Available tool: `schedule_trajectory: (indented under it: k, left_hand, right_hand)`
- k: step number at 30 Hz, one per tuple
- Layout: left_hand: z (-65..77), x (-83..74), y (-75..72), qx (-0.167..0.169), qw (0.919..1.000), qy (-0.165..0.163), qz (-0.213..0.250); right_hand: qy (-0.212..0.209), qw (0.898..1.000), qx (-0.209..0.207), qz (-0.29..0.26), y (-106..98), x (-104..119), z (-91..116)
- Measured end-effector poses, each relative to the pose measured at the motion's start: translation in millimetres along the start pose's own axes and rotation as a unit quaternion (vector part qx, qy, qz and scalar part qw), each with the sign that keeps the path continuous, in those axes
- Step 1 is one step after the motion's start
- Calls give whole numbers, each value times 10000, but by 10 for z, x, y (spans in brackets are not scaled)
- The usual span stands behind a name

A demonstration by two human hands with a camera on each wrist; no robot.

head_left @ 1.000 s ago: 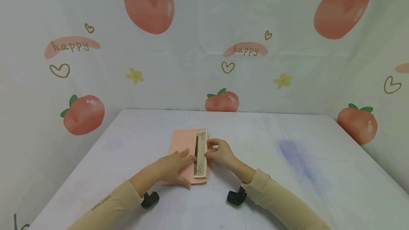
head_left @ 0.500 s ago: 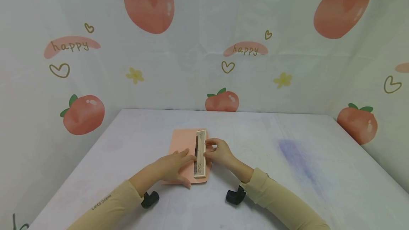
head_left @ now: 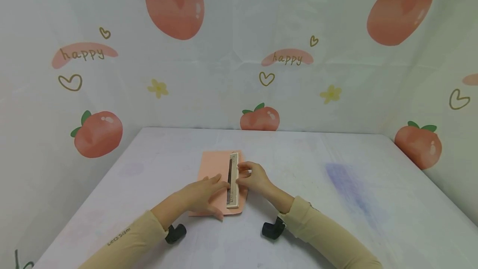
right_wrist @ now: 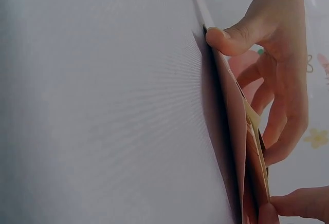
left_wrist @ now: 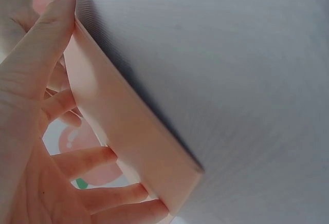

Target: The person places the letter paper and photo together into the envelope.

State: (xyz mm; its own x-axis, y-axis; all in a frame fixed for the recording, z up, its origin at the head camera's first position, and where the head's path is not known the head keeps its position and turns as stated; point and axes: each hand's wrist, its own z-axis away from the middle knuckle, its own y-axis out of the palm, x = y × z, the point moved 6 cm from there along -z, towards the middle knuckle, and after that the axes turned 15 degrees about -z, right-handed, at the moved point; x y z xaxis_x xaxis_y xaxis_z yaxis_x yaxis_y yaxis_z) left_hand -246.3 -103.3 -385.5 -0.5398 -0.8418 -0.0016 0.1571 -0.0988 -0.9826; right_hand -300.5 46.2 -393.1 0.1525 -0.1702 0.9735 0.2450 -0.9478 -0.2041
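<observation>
A pink envelope (head_left: 214, 163) lies on the table with its opening toward the right. Out of that opening sticks a strip of a cream card (head_left: 234, 177) with dark ornamental print; the rest is hidden inside. My left hand (head_left: 203, 194) rests spread on the envelope; in the left wrist view its fingertips touch the pink paper (left_wrist: 123, 142) and the thumb is at one edge. My right hand (head_left: 257, 177) pinches the card's right edge between thumb and fingers. In the right wrist view a right finger (right_wrist: 303, 203) meets the card edge, below the left hand.
The envelope lies on a white table (head_left: 298, 169) with a faint purple smear (head_left: 347, 190) on the right. Black wrist devices (head_left: 175, 233) hang under both cuffs. Behind the table hangs a white cloth (head_left: 231, 78) printed with peaches.
My right hand has moved slightly left, and the card with it. The strip of card showing outside the envelope is narrower. The left hand has stayed in place.
</observation>
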Motion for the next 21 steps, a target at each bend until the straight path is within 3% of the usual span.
schedule_trajectory:
  k: [12, 21]
  left_hand:
    - [3, -11, -14, 13, 10000, 0, -14]
    - [13, -17, -26, 24, 10000, -2, 57]
  right_hand:
    - [163, 9996, 14, -214, 35, -21, -20]
    - [64, 9994, 107, -311, 54, -18, -20]
